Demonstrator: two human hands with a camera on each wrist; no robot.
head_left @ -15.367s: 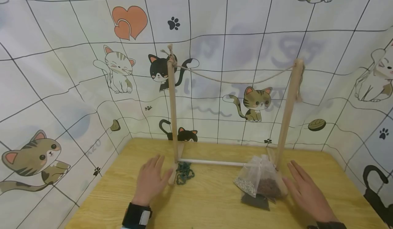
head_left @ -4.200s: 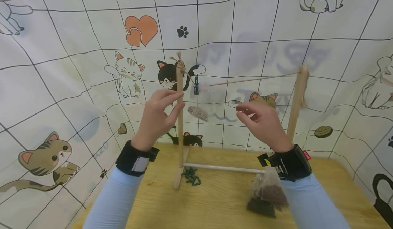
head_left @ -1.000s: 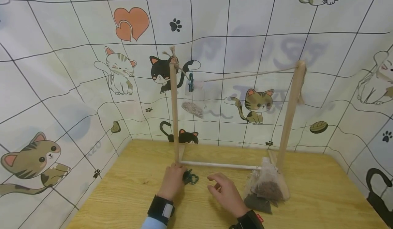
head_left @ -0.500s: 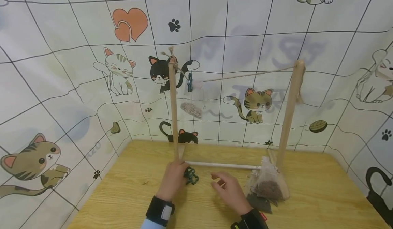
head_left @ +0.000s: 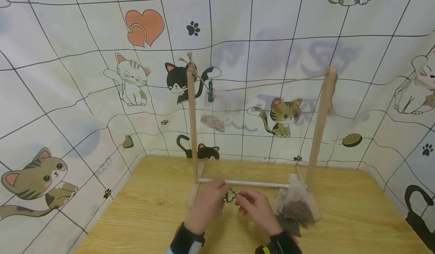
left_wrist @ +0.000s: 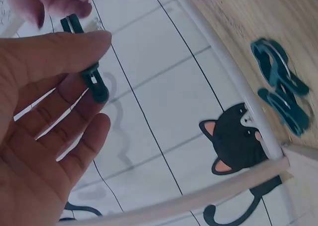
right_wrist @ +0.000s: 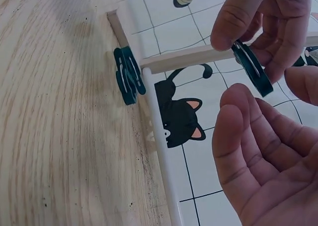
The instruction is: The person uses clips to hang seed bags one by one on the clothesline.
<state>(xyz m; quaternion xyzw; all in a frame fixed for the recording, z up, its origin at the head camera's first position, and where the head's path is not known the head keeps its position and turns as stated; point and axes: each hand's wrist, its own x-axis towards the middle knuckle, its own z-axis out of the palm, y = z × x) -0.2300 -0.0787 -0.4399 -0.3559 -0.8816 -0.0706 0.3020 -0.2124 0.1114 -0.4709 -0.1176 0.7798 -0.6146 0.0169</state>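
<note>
My left hand pinches a dark green clothespin between thumb and fingers, a little above the table by the white rod. Close on the right is my right hand, thumb and fingertips loosely bent around the free end of that clothespin; in the right wrist view a gap shows between them and it. Other green clothespins lie on the table near the left post's foot. On the rope another green clothespin holds a sheer bag of pale gravel-like bits.
Two wooden posts carry the rope, joined low down by the rod. By the right post's foot stands a sheer bag with brown contents, a dark bag beneath it. A cat-print sheet hangs behind the table.
The pale bag went from the table onto the rope earlier. In the last half second my left hand lifted a clothespin from beside the left post and brought it rightward to my right hand.
</note>
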